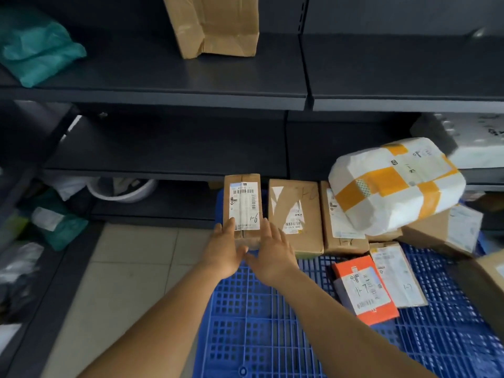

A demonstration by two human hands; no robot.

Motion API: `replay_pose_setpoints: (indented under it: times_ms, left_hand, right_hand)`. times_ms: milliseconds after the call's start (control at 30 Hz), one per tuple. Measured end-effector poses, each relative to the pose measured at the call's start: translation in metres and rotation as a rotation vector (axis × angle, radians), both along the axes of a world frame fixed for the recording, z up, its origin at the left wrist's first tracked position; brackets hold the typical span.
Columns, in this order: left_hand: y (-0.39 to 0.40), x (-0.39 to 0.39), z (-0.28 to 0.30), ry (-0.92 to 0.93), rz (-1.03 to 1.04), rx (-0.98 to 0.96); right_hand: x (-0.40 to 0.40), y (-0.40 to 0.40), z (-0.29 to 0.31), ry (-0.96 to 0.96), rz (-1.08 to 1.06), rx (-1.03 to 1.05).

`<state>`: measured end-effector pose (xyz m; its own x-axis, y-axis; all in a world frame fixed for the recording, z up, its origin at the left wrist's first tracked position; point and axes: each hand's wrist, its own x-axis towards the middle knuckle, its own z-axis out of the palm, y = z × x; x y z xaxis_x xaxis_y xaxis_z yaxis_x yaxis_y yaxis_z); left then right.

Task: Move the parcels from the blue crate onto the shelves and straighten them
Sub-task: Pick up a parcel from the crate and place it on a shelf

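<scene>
Two hands at a brown parcel in the blue crate.
Left hand and right hand flank the small labelled parcel, fingers straight, slightly spread, touching its near end at the far-left corner of the crate.

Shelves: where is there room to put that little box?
Bare room: the middle shelf above the brown box, and the upper shelf between the teal bag and the tall carton. Crowded: the blue crate by the white parcel.
</scene>
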<state>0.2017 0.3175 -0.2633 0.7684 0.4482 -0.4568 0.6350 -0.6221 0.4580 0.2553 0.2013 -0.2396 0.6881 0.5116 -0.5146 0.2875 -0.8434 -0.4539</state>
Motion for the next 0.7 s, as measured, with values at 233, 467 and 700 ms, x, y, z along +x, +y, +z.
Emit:
replay_pose_setpoints:
  times_ms: [233, 467, 700]
  left_hand:
    - [0.009, 0.009, -0.038, -0.047, 0.042, -0.065]
    - [-0.009, -0.027, -0.036, -0.17, 0.152, -0.095]
    - [-0.06, -0.086, -0.03, -0.159, 0.249, -0.171]
  right_hand:
    - [0.013, 0.014, -0.034, 0.002, 0.054, -0.043]
    - [-0.019, -0.005, -0.038, 0.098, -0.129, 0.173]
    - [-0.081, -0.054, -0.034, 0.099, -0.295, 0.21]
